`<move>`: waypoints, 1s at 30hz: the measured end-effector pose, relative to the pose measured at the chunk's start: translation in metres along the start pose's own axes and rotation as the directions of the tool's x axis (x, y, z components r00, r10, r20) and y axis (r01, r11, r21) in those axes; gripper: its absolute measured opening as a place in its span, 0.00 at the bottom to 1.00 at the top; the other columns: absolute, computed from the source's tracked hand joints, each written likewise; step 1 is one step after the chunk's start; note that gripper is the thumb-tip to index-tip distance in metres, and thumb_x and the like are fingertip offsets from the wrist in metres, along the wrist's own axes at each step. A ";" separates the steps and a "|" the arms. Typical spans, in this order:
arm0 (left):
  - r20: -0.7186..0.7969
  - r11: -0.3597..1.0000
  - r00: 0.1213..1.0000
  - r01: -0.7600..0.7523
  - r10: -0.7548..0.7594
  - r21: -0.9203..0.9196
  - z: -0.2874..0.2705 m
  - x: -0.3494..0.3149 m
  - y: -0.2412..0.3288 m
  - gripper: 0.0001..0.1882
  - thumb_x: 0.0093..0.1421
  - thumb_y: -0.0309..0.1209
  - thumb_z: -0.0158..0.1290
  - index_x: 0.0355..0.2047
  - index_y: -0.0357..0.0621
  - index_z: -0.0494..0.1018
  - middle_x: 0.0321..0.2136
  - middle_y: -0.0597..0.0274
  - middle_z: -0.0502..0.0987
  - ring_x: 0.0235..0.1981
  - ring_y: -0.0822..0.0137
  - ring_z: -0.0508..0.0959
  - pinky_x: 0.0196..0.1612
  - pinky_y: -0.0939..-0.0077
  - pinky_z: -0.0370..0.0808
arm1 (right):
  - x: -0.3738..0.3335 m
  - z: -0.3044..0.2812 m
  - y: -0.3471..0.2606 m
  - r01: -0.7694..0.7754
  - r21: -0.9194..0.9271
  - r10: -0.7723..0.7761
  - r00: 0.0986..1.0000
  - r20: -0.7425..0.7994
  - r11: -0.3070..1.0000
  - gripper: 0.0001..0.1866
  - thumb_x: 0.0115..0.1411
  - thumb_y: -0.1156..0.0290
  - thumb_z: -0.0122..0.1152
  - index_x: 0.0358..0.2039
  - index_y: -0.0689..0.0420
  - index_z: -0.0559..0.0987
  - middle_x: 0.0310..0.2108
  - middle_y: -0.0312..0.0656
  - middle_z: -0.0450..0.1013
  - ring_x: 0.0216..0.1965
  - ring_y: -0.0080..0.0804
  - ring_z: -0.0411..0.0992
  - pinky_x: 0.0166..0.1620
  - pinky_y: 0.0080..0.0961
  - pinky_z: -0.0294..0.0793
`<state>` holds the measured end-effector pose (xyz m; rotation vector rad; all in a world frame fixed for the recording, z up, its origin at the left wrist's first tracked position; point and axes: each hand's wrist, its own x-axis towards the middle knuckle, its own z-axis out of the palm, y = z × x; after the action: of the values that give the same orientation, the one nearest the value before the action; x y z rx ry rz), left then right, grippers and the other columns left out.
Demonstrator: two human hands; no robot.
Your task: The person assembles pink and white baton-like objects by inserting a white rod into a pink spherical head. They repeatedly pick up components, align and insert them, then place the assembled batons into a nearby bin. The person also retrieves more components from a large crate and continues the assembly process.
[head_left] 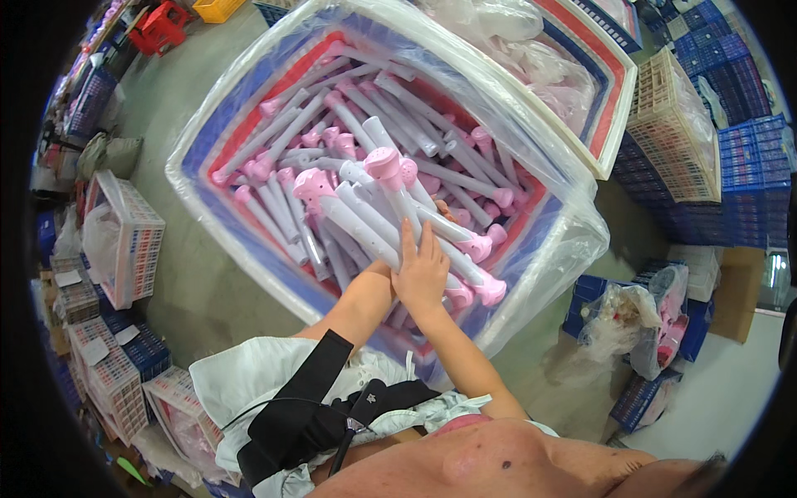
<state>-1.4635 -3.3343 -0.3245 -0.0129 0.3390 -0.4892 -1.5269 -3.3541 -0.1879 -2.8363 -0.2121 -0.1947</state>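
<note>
Right grip [420, 272] had fingers spread over a bundle of grey, pink-ended tubes [359, 226]; left grip [380, 275] was mostly hidden under it, so can't tell there. Bundle looked gathered, but tons of loose tubes [292, 133] beyond both grips filled the lined bin [186, 176], so plenty left imo.

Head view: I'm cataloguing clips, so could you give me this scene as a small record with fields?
right hand: on a bundle of tubes, fingers outstretched
left hand: mostly hidden behind the bundle; only fingers show
bundle: pale grey tubes with pink ends, above the bin
bin: large, lined with clear plastic, red and blue bands inside
bin contents: many similar loose tubes, lying at various angles
upper right: second bin with plastic bags
far right: stacked blue crates
upper left: red stool
</note>
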 end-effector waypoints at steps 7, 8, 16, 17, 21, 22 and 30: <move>0.273 0.992 0.959 0.051 -0.080 0.111 0.049 -0.102 0.026 0.26 0.63 0.49 0.32 0.51 0.45 0.63 0.47 0.54 0.70 0.49 0.53 0.71 0.56 0.57 0.63 | -0.055 -0.033 -0.071 0.172 0.217 -0.187 0.981 0.051 0.961 0.47 0.46 0.45 0.61 0.62 0.52 0.56 0.58 0.57 0.54 0.48 0.46 0.63 0.38 0.32 0.67; 0.300 0.991 0.949 0.057 -0.091 0.120 0.054 -0.112 0.031 0.26 0.63 0.49 0.32 0.51 0.44 0.63 0.47 0.54 0.70 0.49 0.53 0.71 0.56 0.57 0.63 | -0.063 -0.038 -0.078 0.194 0.212 -0.214 0.974 0.079 0.958 0.47 0.46 0.44 0.60 0.62 0.52 0.56 0.58 0.57 0.54 0.48 0.46 0.62 0.38 0.32 0.67; 0.489 0.969 0.843 0.139 -0.223 0.203 0.089 -0.141 0.086 0.25 0.63 0.48 0.31 0.48 0.44 0.66 0.45 0.54 0.72 0.48 0.54 0.71 0.57 0.57 0.61 | -0.058 -0.056 -0.119 0.331 0.207 -0.350 0.935 0.061 0.921 0.40 0.51 0.41 0.52 0.61 0.46 0.60 0.58 0.53 0.56 0.46 0.44 0.61 0.43 0.34 0.67; 0.510 0.964 0.823 0.157 -0.248 0.215 0.092 -0.139 0.096 0.25 0.64 0.48 0.31 0.48 0.44 0.66 0.44 0.55 0.72 0.48 0.54 0.71 0.57 0.57 0.61 | -0.052 -0.057 -0.127 0.321 0.195 -0.338 0.939 0.065 0.927 0.39 0.51 0.41 0.52 0.61 0.46 0.60 0.58 0.53 0.56 0.46 0.44 0.61 0.44 0.34 0.66; 0.587 0.942 0.737 0.241 -0.334 0.234 0.104 -0.134 0.138 0.24 0.64 0.47 0.31 0.46 0.44 0.67 0.43 0.55 0.73 0.48 0.55 0.71 0.57 0.57 0.60 | -0.017 -0.054 -0.168 0.234 0.179 -0.252 0.964 0.089 0.956 0.37 0.52 0.44 0.53 0.61 0.44 0.61 0.57 0.51 0.57 0.40 0.40 0.65 0.42 0.32 0.70; 0.606 0.938 0.716 0.253 -0.347 0.237 0.106 -0.134 0.148 0.24 0.64 0.47 0.31 0.46 0.44 0.68 0.43 0.55 0.73 0.48 0.55 0.71 0.57 0.57 0.60 | -0.007 -0.051 -0.177 0.211 0.197 -0.233 0.967 0.100 0.958 0.37 0.52 0.44 0.53 0.60 0.44 0.61 0.56 0.52 0.57 0.39 0.39 0.66 0.42 0.31 0.71; 0.745 0.895 0.504 0.330 -0.437 0.301 0.116 -0.128 0.203 0.24 0.64 0.46 0.30 0.43 0.43 0.70 0.40 0.55 0.74 0.47 0.55 0.72 0.58 0.58 0.58 | 0.040 -0.040 -0.202 0.098 0.454 -0.273 0.901 0.338 0.885 0.35 0.49 0.72 0.62 0.57 0.59 0.61 0.57 0.51 0.57 0.53 0.43 0.64 0.53 0.31 0.66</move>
<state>-1.4384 -3.1036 -0.1934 -0.1961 -0.6269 -0.9010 -1.5256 -3.1694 -0.0877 -2.3784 -0.5490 0.3526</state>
